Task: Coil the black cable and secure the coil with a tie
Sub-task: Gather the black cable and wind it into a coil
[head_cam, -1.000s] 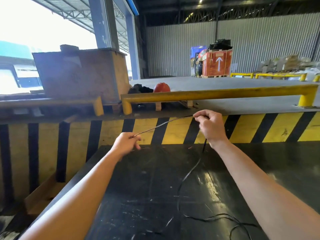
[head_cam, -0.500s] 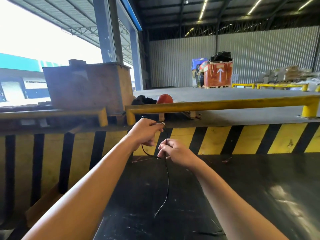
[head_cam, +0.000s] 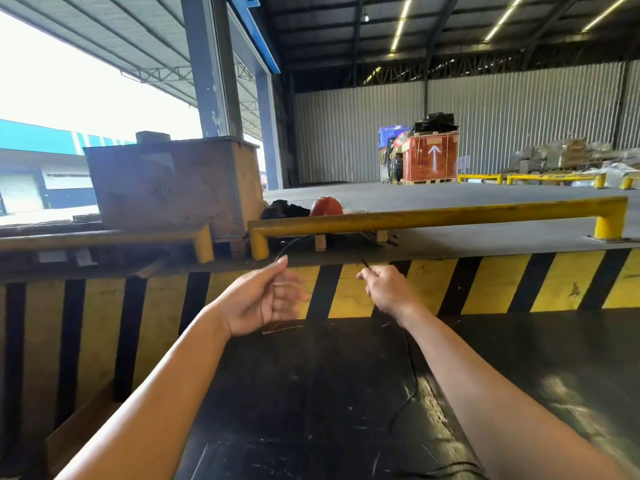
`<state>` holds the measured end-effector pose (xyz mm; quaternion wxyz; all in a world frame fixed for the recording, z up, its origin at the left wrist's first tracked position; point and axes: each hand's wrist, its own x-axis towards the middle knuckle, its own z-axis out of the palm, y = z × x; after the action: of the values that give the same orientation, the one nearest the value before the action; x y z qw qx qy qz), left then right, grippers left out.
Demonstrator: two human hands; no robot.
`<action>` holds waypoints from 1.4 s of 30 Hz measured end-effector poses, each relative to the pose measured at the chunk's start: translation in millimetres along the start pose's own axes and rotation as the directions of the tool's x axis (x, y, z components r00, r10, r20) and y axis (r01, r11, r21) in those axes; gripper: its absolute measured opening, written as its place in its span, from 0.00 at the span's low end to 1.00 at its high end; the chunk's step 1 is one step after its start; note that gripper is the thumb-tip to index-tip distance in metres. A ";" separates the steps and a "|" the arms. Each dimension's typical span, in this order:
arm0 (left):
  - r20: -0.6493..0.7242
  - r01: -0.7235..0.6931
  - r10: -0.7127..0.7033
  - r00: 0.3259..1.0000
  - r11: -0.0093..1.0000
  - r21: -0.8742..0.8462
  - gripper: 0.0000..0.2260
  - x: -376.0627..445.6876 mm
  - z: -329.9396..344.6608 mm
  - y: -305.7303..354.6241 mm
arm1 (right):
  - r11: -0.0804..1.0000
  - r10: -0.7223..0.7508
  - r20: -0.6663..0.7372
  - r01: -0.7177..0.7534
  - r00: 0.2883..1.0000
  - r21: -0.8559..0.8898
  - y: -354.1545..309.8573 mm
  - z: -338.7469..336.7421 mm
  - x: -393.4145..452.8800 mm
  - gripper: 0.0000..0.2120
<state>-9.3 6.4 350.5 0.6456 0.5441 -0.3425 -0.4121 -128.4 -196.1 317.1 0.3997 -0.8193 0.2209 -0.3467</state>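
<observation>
A thin black cable arcs in the air between my two hands, then drops from my right hand and trails down over the black tabletop toward me. My left hand is raised above the table's far edge, palm turned right, fingers loosely curled and blurred, with the cable over the thumb and across the palm. My right hand is about a hand's width to the right, pinching the cable between thumb and fingers. I see no tie.
Behind the table stands a yellow and black striped wall with a yellow guard rail on top. A red helmet and a large wooden crate sit behind the rail. An orange crate stands far back.
My hands met at the centre half a second ago and have now moved apart, the right one pulling a length of cable to the right. My view has tilted up.
</observation>
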 end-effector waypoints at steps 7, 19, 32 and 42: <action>-0.026 -0.406 0.418 0.908 0.864 -0.298 0.18 11.2 38.5 41.2 | 0.985 -0.026 0.447 0.099 0.894 -0.140 16.7 43.3 -42.1 0.16; 0.003 0.263 -0.382 0.924 0.641 0.721 0.22 9.7 5.7 -7.7 | 0.826 -0.400 0.171 0.435 0.900 -0.359 -15.9 -20.9 -4.9 0.16; 0.014 -0.249 0.249 0.968 0.968 -0.010 0.19 21.9 34.9 19.7 | 0.921 -0.263 0.393 0.351 0.881 -0.170 -16.8 54.9 -95.5 0.19; -0.061 0.151 -0.156 0.986 0.672 0.725 0.22 5.5 4.9 8.7 | 0.868 -0.448 0.073 0.453 0.891 -0.202 -39.7 -32.3 -17.5 0.14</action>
<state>-10.0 0.0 359.9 0.3389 0.7808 -0.4328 -0.2969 -160.6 -177.9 356.6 0.2202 -0.8902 0.0548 -0.3950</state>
